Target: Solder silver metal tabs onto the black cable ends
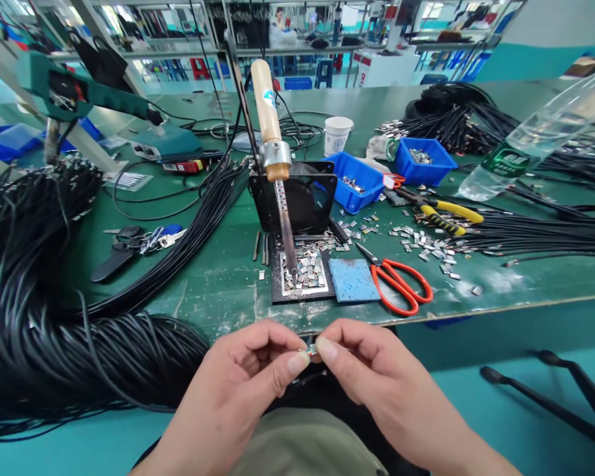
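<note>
Live just off the tabletop's near edge: left hand and right hand together pinch a tiny metal connector, seemingly unfinished, with plenty of loose connectors heaped beneath the soldering iron.

The bare left hand is held at 7 o'clock from the view's centre, the right hand at 5 o'clock. In each, thumb and bent forefinger are pinched, both pairs of tips being held nearly together. The left forearm is angled between 1 and 2 o'clock, the right forearm between 10 and 11.
</note>
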`<state>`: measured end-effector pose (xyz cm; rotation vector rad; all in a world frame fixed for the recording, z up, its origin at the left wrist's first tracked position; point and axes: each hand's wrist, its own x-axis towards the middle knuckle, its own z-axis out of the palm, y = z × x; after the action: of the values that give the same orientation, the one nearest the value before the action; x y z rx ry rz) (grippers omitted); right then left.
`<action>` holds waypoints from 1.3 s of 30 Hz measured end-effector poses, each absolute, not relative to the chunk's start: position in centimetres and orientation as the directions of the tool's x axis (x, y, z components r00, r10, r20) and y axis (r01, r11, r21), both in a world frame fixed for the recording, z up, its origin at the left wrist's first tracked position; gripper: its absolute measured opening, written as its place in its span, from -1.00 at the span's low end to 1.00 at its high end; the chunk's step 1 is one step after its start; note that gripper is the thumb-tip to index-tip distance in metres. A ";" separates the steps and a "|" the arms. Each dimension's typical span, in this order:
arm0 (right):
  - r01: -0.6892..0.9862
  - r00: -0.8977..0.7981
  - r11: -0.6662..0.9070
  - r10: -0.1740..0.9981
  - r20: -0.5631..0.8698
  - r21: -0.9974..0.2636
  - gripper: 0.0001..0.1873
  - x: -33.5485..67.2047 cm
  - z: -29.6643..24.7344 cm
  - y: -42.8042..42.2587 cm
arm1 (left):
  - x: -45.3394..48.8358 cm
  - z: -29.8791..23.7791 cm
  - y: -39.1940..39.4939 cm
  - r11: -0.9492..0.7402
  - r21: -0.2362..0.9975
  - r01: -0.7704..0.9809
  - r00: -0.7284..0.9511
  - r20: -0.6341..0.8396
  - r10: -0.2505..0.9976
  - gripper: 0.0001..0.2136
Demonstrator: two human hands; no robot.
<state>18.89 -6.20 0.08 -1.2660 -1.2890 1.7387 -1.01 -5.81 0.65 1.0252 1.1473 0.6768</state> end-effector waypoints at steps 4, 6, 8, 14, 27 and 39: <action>0.154 -0.306 -0.257 0.905 -0.294 -0.954 -0.66 18.9 0.2 -6.4 | -1.1 0.9 -5.7 0.403 0.911 0.093 0.311 -0.411 0.857 -0.80; 0.194 -0.302 -0.224 0.913 -0.275 -0.955 -0.66 19.0 0.3 -6.4 | -1.1 0.9 -5.6 0.402 0.910 0.097 0.311 -0.411 0.857 -0.81; 0.215 -0.302 -0.200 0.917 -0.260 -0.956 -0.66 19.1 0.4 -6.3 | -1.0 0.9 -5.4 0.409 0.907 0.098 0.311 -0.419 0.853 -0.82; 0.260 -0.318 -0.163 0.916 -0.244 -0.952 -0.65 19.2 0.2 -6.1 | -1.0 0.9 -5.2 0.428 0.900 0.084 0.348 -0.429 0.834 -0.83; 0.277 -0.324 -0.146 0.916 -0.236 -0.950 -0.65 19.5 -0.2 -6.0 | -1.1 0.6 -4.8 0.445 0.892 0.082 0.362 -0.443 0.821 -0.82; 0.468 -0.469 0.488 0.844 0.260 -0.737 -0.67 20.9 -0.3 -6.3 | 0.3 1.7 -3.6 0.326 0.927 0.184 0.288 -0.368 0.884 -0.67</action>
<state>20.93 -6.26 -0.34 -1.0766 -2.1179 0.7883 0.27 -3.59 1.75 1.1664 1.2088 0.6475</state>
